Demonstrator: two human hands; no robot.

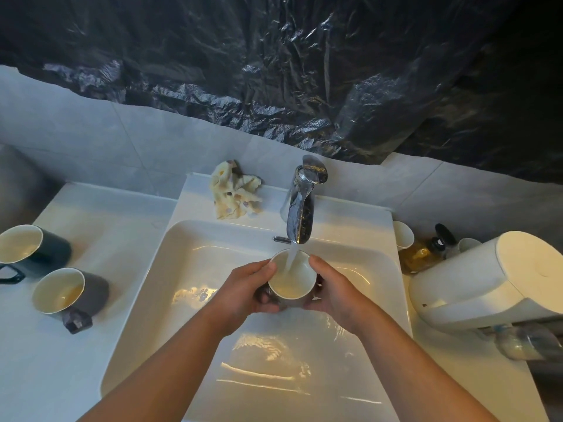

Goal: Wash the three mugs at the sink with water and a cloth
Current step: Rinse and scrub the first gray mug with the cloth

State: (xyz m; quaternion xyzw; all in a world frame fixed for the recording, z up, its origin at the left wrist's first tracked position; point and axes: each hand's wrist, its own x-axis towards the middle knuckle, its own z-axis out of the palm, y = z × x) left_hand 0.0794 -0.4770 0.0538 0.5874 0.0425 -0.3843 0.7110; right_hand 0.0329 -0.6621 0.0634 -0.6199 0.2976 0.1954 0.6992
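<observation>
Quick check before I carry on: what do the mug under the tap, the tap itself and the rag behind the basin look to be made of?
Mug: likely glazed ceramic, glossy cream inside, dark outside. Tap: polished chrome-look metal, mirror reflections. Rag: soft woven cloth, crumpled, pale with a printed pattern. Both hands, left hand and right hand, hold the mug.

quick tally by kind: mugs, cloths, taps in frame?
Mugs: 3, namely the held mug under the running tap, gripped by left hand and right hand, plus the dark green mug and grey mug on the counter.
Cloths: 1, the cloth.
Taps: 1, the tap.
Total: 5
</observation>
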